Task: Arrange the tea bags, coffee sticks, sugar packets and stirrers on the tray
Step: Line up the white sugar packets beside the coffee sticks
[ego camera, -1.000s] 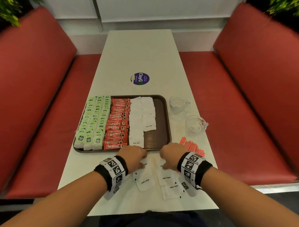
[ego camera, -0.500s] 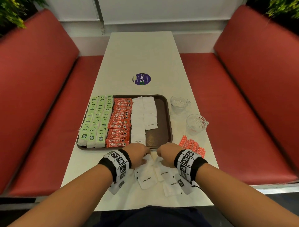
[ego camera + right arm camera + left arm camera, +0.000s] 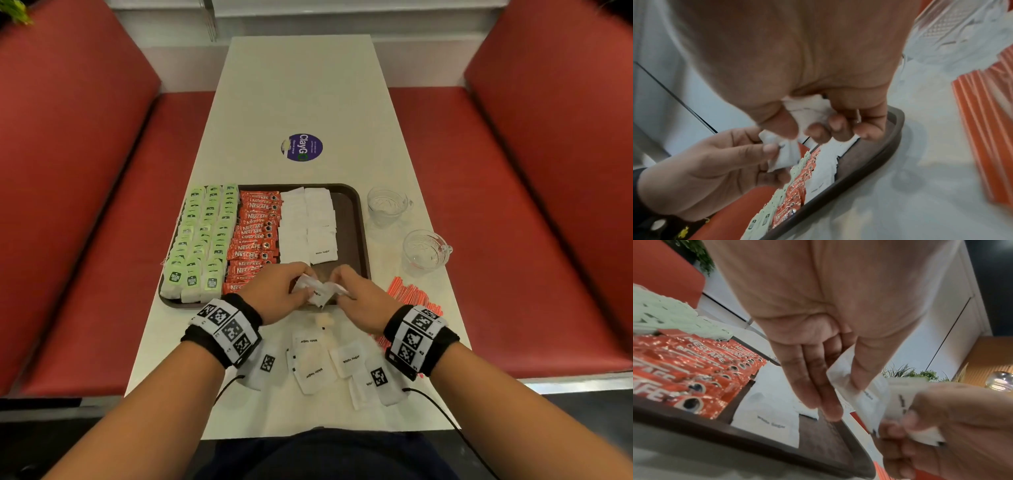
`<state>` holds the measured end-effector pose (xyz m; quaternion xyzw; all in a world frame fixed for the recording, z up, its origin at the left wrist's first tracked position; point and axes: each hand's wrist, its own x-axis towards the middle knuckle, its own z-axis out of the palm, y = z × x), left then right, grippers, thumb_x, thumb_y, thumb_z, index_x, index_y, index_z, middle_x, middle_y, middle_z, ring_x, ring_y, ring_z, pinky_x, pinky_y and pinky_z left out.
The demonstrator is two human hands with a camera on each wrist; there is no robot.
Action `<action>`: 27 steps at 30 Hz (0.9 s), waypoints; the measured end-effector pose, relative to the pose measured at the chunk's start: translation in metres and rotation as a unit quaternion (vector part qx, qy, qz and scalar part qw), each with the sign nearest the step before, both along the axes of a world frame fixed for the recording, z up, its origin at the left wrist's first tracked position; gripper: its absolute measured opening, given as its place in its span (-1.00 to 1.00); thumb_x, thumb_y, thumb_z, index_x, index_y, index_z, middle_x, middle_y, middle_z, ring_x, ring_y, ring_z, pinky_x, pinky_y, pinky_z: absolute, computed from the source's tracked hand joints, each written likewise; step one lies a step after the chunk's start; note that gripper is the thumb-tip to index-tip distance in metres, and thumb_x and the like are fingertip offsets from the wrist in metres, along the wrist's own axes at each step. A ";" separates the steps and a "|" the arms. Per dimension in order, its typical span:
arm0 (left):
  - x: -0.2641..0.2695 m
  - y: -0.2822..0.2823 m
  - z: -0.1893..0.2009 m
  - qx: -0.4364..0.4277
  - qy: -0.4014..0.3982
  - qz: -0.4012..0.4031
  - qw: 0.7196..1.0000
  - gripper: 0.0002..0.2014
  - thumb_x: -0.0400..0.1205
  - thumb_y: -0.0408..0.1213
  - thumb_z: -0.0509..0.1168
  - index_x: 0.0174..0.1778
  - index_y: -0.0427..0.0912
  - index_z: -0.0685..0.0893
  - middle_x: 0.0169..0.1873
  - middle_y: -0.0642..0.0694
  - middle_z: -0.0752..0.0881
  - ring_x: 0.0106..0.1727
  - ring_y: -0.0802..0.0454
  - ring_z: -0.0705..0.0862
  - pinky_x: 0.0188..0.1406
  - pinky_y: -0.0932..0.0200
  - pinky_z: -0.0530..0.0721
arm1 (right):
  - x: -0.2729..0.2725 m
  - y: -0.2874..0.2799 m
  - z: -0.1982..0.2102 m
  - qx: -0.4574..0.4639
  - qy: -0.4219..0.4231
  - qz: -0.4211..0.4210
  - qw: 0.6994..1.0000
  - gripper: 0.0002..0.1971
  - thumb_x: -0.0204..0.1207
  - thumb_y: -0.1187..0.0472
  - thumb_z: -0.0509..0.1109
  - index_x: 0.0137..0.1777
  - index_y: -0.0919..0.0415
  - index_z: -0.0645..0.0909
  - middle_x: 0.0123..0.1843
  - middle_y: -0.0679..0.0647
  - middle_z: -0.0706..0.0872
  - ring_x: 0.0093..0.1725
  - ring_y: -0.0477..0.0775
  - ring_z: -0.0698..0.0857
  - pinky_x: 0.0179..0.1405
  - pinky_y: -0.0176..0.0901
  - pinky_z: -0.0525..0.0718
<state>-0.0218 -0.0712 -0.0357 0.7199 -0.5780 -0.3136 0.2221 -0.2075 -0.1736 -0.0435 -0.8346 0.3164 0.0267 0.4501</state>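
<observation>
1. Sugar packets held between both hands at centre frame of the head view, over the near edge of the tray.
2. Left hand pinches one end with thumb and fingers; right hand curls round the other end of the bunch.
3. Open tray floor lies just above the hands, beyond the second sugar column; right hand nearer it.
4. Loose packets sit lower centre; stirrers lie right of the tray.
</observation>
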 end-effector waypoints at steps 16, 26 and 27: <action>0.012 -0.061 -0.018 0.023 -0.055 0.143 0.988 -0.91 0.58 -0.11 0.49 -0.08 0.07 0.70 -0.22 0.13 0.70 -0.14 0.12 0.66 -0.16 0.18 0.59 | 0.011 -0.031 -0.005 0.053 -0.068 -0.138 0.987 -0.87 0.71 0.19 0.25 0.02 0.17 0.34 -0.33 -0.01 0.49 -0.40 -0.03 0.44 -0.38 -0.17 0.44; 0.015 -0.102 -0.037 0.109 -0.145 0.135 0.974 -0.68 0.51 -0.02 0.54 0.03 0.04 0.56 -0.06 -0.01 0.75 -0.03 -0.06 0.70 0.04 -0.02 0.71 | 0.012 -0.052 -0.008 0.025 -0.041 -0.144 0.988 -0.84 0.66 0.22 0.22 -0.02 0.30 0.58 -0.07 0.27 0.69 -0.07 0.26 0.66 -0.06 0.09 0.61; 0.016 -0.104 -0.037 0.115 -0.156 0.127 0.973 -0.67 0.50 -0.01 0.54 0.04 0.04 0.56 -0.03 -0.01 0.75 0.01 -0.07 0.69 0.07 -0.05 0.71 | 0.012 -0.054 -0.010 0.003 -0.037 -0.136 0.990 -0.87 0.67 0.24 0.25 -0.02 0.26 0.60 -0.04 0.21 0.68 -0.04 0.19 0.66 -0.03 0.03 0.59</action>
